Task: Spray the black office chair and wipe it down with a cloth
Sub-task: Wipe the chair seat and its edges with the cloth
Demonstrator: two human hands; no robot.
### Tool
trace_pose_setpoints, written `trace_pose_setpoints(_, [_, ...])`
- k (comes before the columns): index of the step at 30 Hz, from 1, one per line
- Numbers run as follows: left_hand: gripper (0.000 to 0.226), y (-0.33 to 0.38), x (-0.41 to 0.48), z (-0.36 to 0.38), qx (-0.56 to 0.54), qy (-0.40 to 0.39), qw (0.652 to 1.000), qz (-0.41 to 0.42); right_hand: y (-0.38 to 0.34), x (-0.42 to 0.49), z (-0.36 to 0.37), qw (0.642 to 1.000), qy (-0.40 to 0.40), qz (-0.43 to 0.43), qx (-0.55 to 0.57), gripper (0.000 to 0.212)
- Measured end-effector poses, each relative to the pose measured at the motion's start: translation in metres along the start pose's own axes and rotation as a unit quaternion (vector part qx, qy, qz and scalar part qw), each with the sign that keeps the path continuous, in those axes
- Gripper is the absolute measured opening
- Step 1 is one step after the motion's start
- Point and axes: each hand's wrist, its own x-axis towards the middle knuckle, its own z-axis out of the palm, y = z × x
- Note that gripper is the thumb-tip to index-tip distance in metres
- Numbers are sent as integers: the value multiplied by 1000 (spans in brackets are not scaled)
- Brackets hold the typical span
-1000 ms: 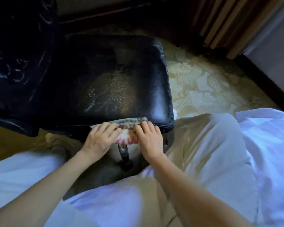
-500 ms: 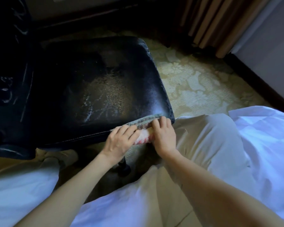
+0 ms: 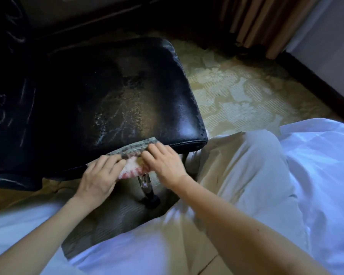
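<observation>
The black office chair (image 3: 111,92) fills the upper left, its worn leather seat cracked and pale in the middle. A checked cloth (image 3: 134,148) with a pink and white underside is draped over the seat's front edge. My left hand (image 3: 100,175) presses flat on the cloth's left part. My right hand (image 3: 163,161) presses on its right part, fingers spread over the edge. Both hands sit side by side, almost touching. No spray bottle is visible.
The chair's backrest (image 3: 6,86) stands dark at the left. A chrome leg with a black caster (image 3: 150,199) shows below the seat. Patterned carpet (image 3: 236,92) lies to the right, with curtains (image 3: 262,20) and a dark skirting board behind. My knees in pale trousers flank the chair.
Both hands and the cloth have slid along the seat's front edge, first to the right, then back a little left. The view has shifted with them.
</observation>
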Motion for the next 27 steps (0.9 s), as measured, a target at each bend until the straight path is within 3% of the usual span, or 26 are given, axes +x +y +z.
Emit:
trace_pose_setpoints(5, [35,75,80,19,-32,23,998,47,75,-20,-29,981,-81,162,-65,48])
trace_pose_setpoints(8, [32,104,115,26,-36,13,998,42,116,-19,-43,966,-129,218,-55,34])
trace_pose_setpoints(10, [38,112,134,25,-39,-14,999,31,141,-14,-50,962,-136,232,-47,36])
trace_pose_setpoints(13, [44,113,150,21,-41,-38,998,12,163,-1,-53,966,-150,212,-20,38])
trace_pose_setpoints(17, [39,97,139,19,-75,-20,997,-19,154,7,-46,981,-109,160,-11,36])
trace_pose_setpoints(23, [50,48,74,6,-86,-29,993,-71,96,32,-38,992,-108,54,47,47])
trace_pose_setpoints(27, [62,17,27,-14,-86,-36,984,-153,41,54,-30,990,-121,11,74,42])
